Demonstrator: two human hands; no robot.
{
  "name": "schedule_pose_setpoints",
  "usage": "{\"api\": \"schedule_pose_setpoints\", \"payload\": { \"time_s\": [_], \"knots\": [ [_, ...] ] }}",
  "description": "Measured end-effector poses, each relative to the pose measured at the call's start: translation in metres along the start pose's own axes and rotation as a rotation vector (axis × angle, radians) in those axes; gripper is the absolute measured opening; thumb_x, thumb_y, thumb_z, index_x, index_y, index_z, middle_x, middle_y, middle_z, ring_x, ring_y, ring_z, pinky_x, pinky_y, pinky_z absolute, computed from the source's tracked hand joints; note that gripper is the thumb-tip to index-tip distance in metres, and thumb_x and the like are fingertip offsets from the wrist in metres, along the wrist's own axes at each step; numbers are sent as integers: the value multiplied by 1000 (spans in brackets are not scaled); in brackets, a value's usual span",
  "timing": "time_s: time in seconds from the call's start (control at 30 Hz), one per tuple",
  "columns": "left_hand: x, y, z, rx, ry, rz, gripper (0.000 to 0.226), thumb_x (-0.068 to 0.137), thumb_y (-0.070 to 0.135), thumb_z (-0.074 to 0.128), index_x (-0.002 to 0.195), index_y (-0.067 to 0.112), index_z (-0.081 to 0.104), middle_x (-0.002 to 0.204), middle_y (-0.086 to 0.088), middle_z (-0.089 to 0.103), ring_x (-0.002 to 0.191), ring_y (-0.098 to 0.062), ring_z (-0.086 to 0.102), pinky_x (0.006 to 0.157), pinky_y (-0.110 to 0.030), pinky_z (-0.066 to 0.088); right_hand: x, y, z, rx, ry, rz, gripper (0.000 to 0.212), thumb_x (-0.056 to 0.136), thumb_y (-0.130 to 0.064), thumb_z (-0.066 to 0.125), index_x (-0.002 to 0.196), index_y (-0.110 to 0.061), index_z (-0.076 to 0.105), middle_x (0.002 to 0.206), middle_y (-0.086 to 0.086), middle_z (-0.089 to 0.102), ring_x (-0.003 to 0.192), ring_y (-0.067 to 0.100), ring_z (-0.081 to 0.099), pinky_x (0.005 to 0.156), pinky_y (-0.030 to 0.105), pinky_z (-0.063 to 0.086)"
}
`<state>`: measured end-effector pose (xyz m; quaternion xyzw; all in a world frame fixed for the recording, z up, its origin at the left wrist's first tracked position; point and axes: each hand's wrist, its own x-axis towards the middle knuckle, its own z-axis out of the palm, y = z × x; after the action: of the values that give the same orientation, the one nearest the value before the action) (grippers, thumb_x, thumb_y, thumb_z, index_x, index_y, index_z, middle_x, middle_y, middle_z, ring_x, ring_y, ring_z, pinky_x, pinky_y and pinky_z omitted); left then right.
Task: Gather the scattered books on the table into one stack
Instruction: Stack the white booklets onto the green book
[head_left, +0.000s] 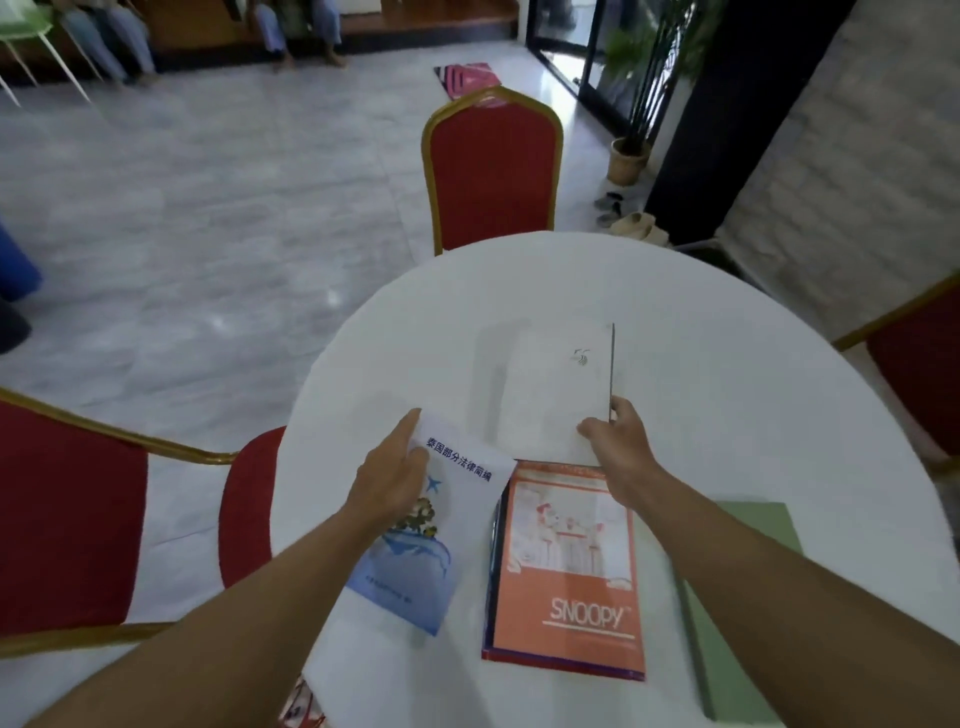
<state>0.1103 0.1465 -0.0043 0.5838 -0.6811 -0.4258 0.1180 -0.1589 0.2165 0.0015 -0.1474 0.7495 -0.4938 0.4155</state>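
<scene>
On the round white table (727, 332) my left hand (389, 478) grips the top left corner of a white and blue booklet (410, 577) with Chinese print. My right hand (618, 441) pinches the near right corner of a white book (545, 384) that lies farther back. Between my forearms lies an orange Snoopy book (566, 577), resting on a darker book whose edge shows at its left and bottom. A pale green book (737, 608) lies at the right, partly under my right forearm. Another reddish book (304, 706) peeks out at the table's near edge.
A red chair with gold frame (493, 171) stands behind the table, another (72, 525) at the left, a third (914, 369) at the right. A potted plant (631, 156) and shoes stand by the black pillar.
</scene>
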Motion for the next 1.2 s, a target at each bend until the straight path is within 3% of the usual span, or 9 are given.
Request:
{"api": "schedule_pose_setpoints", "payload": {
  "time_s": [0.13,0.3,0.43,0.53,0.63,0.7,0.9,1.07,1.2],
  "knots": [
    [-6,46,30,-55,10,43,55,90,36,42,144,38,41,133,3,61,123,-27,57,98,-35,42,-13,4,-70,17,156,-13,35,86,-2,57,116,-20,52,108,8,65,89,23,62,74,33,51],
    [-8,85,81,-66,-13,25,50,96,31,44,146,33,41,139,-6,59,126,-32,55,104,-40,41,-29,27,-151,2,255,20,32,86,-4,56,114,-20,54,103,2,64,89,21,63,80,38,55],
    [-19,99,126,-89,-68,-14,50,98,30,43,148,33,39,141,-8,56,126,-32,54,102,-38,41,-42,62,-204,-47,291,78,30,87,-6,55,114,-16,58,95,-2,65,75,13,60,59,28,46],
    [-28,101,152,-91,-93,-31,50,100,28,41,149,29,39,145,-7,53,127,-31,53,100,-37,39,-50,97,-235,-123,299,132,27,87,-9,58,114,-13,62,100,10,69,79,23,63,71,33,52],
    [-33,97,163,-128,-92,-73,49,101,25,41,149,24,40,146,-9,51,128,-31,52,104,-38,39,-55,128,-254,-230,276,178,31,88,-15,60,119,-14,61,112,11,70,99,32,67,91,44,56],
    [-35,94,168,-126,-78,-101,48,100,25,40,148,25,42,144,-11,53,125,-32,54,104,-40,41,-58,145,-261,-373,237,202,42,91,-20,58,133,-17,56,123,9,67,111,33,64,95,41,52],
    [-41,86,174,-114,-76,-142,53,101,25,38,154,27,33,151,-10,46,131,-33,48,100,-37,37,-50,164,-254,-805,295,215,69,92,-39,55,154,-20,34,151,12,31,135,36,37,110,46,36],
    [-42,85,172,-109,-69,-161,54,102,25,37,155,25,29,154,-11,43,134,-34,45,102,-37,35,-52,165,-240,-828,98,210,117,80,-77,58,162,-25,-6,170,-1,2,155,33,12,118,56,23],
    [-41,86,168,-128,-66,-171,52,101,26,38,153,26,34,143,-12,52,116,-32,53,90,-32,35,-55,167,-243,-800,66,182,127,77,-75,65,161,-17,-10,171,2,2,157,31,7,122,56,23]
  ]
}}
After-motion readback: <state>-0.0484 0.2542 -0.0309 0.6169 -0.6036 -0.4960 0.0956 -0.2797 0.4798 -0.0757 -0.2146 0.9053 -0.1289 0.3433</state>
